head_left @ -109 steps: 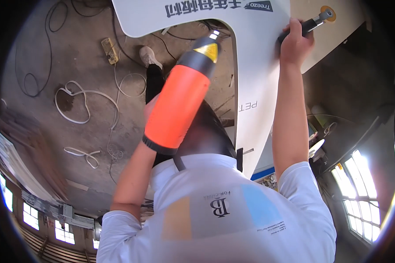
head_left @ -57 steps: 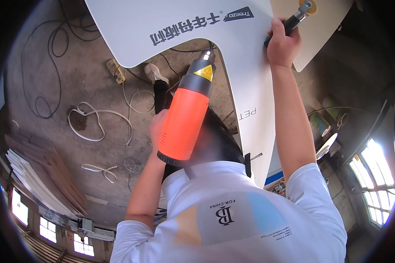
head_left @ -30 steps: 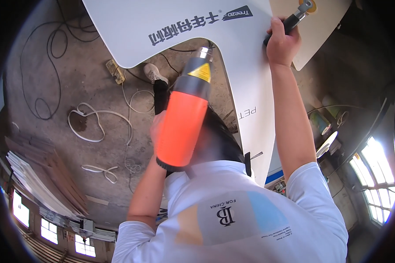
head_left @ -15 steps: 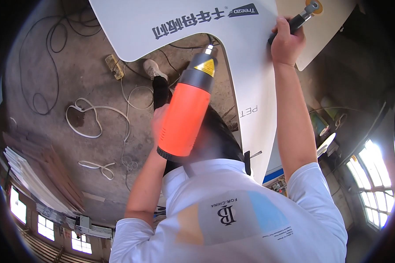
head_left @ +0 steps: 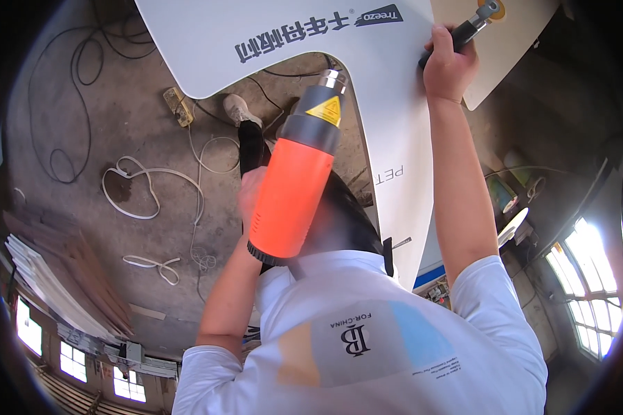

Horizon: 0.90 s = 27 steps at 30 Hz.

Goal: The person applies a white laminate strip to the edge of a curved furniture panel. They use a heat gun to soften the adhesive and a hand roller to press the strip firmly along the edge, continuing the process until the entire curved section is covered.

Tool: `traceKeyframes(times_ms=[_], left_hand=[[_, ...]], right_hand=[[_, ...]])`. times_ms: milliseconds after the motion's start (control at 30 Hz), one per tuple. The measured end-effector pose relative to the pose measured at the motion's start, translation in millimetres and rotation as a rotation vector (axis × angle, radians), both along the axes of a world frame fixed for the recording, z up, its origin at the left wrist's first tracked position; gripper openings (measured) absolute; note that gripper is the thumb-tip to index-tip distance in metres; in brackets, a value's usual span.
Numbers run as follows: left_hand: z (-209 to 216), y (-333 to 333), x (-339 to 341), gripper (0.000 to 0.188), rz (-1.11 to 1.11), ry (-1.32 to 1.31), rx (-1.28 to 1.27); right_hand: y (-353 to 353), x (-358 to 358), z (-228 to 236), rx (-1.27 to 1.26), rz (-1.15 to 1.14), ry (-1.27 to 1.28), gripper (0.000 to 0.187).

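An orange heat gun (head_left: 291,197) with a black front and metal nozzle hangs in the middle, its nozzle toward the board. Behind its body my left hand (head_left: 250,192) is closed on it, and most of the fingers are hidden. My right hand (head_left: 451,72) grips the black handle of a hand roller (head_left: 469,30), thumb along the top. The roller has a metal head and an amber wheel at the far end. A white curved board (head_left: 394,124) with dark print lies under the right hand, its inner cutout near the nozzle.
Black cable (head_left: 83,66) and loops of white edging strip (head_left: 152,169) lie on the concrete floor at left, near a yellowish power strip (head_left: 178,105). Stacked boards (head_left: 62,283) stand at lower left. A beige panel (head_left: 509,48) adjoins the white board at far right.
The heat gun has shifted slightly down and turned a little, showing more of its metal nozzle. My right hand and the roller have moved very slightly left with the board's view.
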<state>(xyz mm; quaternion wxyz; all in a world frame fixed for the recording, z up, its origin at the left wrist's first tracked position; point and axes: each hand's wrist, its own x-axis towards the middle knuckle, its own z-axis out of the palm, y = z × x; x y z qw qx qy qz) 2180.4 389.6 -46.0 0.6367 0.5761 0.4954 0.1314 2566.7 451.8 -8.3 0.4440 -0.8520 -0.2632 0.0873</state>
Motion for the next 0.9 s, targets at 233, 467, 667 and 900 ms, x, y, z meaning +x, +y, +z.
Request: traceKeyframes(times_ms=[233, 467, 667, 900], left_hand=[[-23, -13, -7, 0.014, -0.057, 0.025, -0.044], [-32, -25, -9, 0.019, 0.592, -0.298, -0.673], [-18, -7, -2, 0.026, 0.007, -0.014, 0.062], [-23, -11, -19, 0.027, -0.019, 0.079, -0.217]], right_hand=[[1, 3, -1, 0.016, -0.001, 0.022, 0.021], [3, 2, -3, 0.031, 0.007, 0.037, 0.021], [1, 1, -2, -0.016, -0.016, 0.0, 0.022], [-4, 5, -8, -0.003, -0.003, -0.005, 0.022]])
